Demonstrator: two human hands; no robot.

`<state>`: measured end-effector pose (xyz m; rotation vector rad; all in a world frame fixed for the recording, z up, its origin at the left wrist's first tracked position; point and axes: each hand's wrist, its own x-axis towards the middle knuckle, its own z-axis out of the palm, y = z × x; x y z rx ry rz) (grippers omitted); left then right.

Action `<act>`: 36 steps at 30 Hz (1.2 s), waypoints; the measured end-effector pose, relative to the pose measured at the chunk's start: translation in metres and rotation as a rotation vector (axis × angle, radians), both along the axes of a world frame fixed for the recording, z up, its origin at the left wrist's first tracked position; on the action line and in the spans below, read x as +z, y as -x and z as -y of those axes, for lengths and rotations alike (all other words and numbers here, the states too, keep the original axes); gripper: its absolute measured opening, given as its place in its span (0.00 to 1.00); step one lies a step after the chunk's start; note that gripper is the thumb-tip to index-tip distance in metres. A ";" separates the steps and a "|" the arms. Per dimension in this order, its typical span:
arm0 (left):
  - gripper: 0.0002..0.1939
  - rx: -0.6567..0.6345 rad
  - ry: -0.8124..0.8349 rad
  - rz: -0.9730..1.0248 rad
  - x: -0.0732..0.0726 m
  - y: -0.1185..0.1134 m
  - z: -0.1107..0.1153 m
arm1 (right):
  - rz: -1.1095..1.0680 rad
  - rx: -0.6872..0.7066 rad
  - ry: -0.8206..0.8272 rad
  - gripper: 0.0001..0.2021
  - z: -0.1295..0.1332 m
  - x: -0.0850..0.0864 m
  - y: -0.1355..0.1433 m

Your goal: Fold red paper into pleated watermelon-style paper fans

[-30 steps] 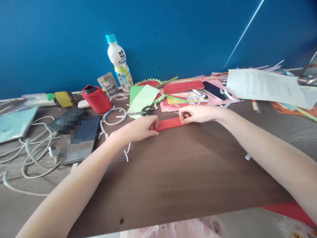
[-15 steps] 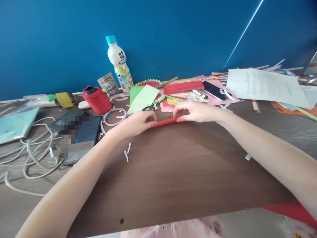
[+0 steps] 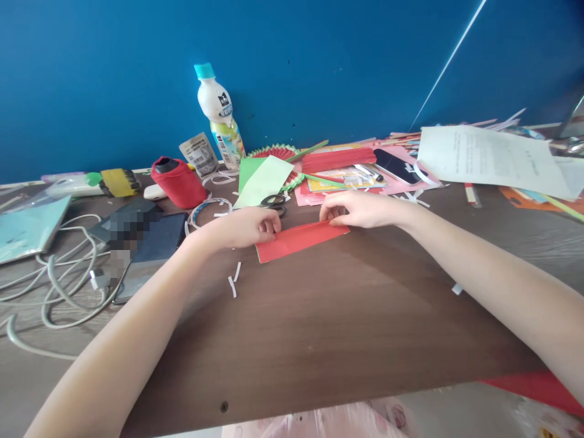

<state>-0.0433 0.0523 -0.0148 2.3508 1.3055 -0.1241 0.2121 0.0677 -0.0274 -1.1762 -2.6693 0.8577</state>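
A folded piece of red paper (image 3: 302, 239) lies tilted over the brown table, its broad face towards me. My left hand (image 3: 260, 226) pinches its upper left part, with the fingers curled behind it. At the upper right corner my right hand (image 3: 353, 208) grips the same paper between thumb and fingers. Just behind my left hand are the black scissors (image 3: 275, 202), partly hidden by it. Beyond the hands lie a pale green sheet (image 3: 262, 182) and a pleated red stack of paper (image 3: 338, 159).
A bottle (image 3: 219, 118) stands against the blue wall. To the left are a red cloth-wrapped object (image 3: 179, 182), a dark tablet-like device (image 3: 155, 255) and white cables (image 3: 59, 286). A phone (image 3: 398, 166) and a printed sheet (image 3: 488, 159) lie at the back right. Paper scraps (image 3: 233, 281) dot the table (image 3: 310, 328).
The red paper has turned from edge-on to showing its broad face. My hands have moved apart, the left one slightly to the left, uncovering more of the scissors.
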 end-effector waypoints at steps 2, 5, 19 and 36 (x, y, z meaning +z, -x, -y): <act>0.10 -0.017 -0.014 -0.015 -0.001 0.000 0.001 | 0.018 0.005 -0.001 0.09 0.000 -0.002 0.000; 0.10 -0.027 -0.062 -0.024 -0.004 0.000 0.000 | 0.025 0.022 -0.045 0.09 0.000 -0.003 0.001; 0.15 -0.091 -0.198 -0.050 -0.007 0.000 -0.002 | 0.046 0.064 -0.167 0.14 -0.004 -0.002 -0.004; 0.17 -0.194 -0.419 -0.200 -0.012 -0.010 0.013 | 0.021 0.093 -0.170 0.12 -0.005 -0.006 -0.004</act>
